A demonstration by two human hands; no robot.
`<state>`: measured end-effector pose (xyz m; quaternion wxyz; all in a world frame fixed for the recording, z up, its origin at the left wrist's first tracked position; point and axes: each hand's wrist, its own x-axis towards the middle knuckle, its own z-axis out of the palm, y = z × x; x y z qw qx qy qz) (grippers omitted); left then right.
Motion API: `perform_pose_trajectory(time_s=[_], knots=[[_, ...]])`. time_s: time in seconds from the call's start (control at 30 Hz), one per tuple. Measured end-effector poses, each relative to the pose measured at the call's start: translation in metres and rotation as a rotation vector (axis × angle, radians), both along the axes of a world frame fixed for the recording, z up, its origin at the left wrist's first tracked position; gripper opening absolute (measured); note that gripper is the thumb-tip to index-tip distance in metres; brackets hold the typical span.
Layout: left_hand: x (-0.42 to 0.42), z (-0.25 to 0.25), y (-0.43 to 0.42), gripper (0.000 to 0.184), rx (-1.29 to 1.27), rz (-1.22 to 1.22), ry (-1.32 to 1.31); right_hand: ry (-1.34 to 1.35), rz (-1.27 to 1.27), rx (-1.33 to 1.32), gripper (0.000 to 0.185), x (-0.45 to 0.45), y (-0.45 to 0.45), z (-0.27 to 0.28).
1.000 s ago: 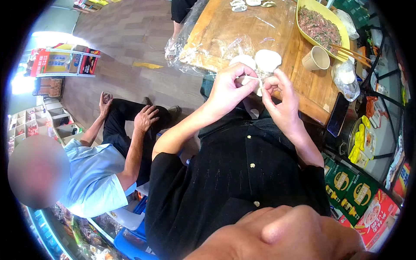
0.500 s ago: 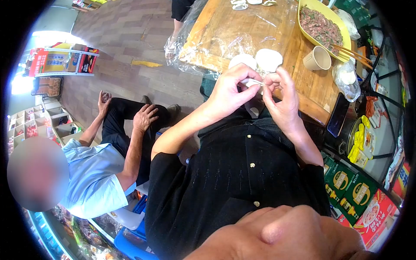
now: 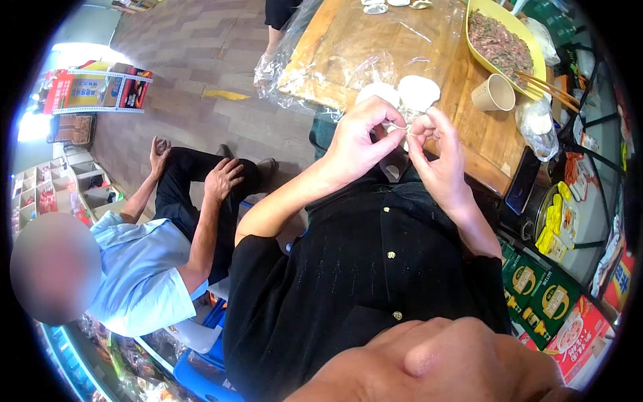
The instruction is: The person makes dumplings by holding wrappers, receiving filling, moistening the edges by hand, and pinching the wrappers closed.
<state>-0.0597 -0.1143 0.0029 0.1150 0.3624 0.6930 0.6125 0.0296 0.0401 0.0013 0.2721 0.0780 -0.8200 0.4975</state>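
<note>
Near the table's front edge my two hands meet with fingertips pinched on a small white dumpling (image 3: 404, 129). My left hand (image 3: 358, 144) is closed on its left side, thumb against forefinger. On the other side my right hand (image 3: 439, 144) pinches the dumpling's edge with thumb and forefinger. Most of it is hidden by the fingers. Just beyond lie round white dumpling wrappers (image 3: 419, 92), partly covered by my left hand. A yellow bowl (image 3: 540, 61) of minced meat filling (image 3: 499, 43) stands at the far right, chopsticks (image 3: 552, 92) resting across its rim.
A paper cup (image 3: 493, 93) stands right of the wrappers on the wooden table (image 3: 321, 60). Several white dumplings (image 3: 376, 9) lie at the far edge. Clear plastic film (image 3: 295, 74) drapes the left corner. A phone (image 3: 522, 181) lies at right. A seated person (image 3: 144, 268) is at my left.
Both hands stay together and the pinching fingers shift slightly along the dumpling's edge; less of its white dough shows now. The whole view has drifted a little.
</note>
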Motion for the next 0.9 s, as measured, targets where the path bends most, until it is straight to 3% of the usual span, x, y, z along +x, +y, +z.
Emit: perform_pose_trajectory(time_s=[0.23, 0.3, 0.43, 0.5, 0.7, 0.9], knots=[[-0.001, -0.002, -0.004, 0.012, -0.006, -0.029, 0.049, -0.005, -0.018, 0.008, 0.061, -0.006, 0.001, 0.000], [0.002, -0.002, -0.002, 0.014, 0.091, -0.002, -0.240, 0.011, -0.023, 0.012, 0.062, -0.005, 0.002, -0.001], [0.000, -0.018, 0.001, 0.018, 0.201, 0.006, -0.371, -0.033, -0.034, 0.019, 0.062, -0.003, 0.004, 0.001], [-0.002, -0.021, -0.001, 0.012, 0.148, -0.051, -0.441, -0.047, -0.026, 0.020, 0.061, -0.001, 0.003, 0.004], [0.001, -0.005, -0.001, 0.009, 0.010, 0.016, -0.093, -0.034, 0.073, 0.013, 0.059, -0.001, -0.003, 0.006], [0.002, -0.005, -0.003, 0.009, 0.056, 0.003, -0.069, -0.051, -0.031, 0.037, 0.059, -0.005, -0.005, 0.008]])
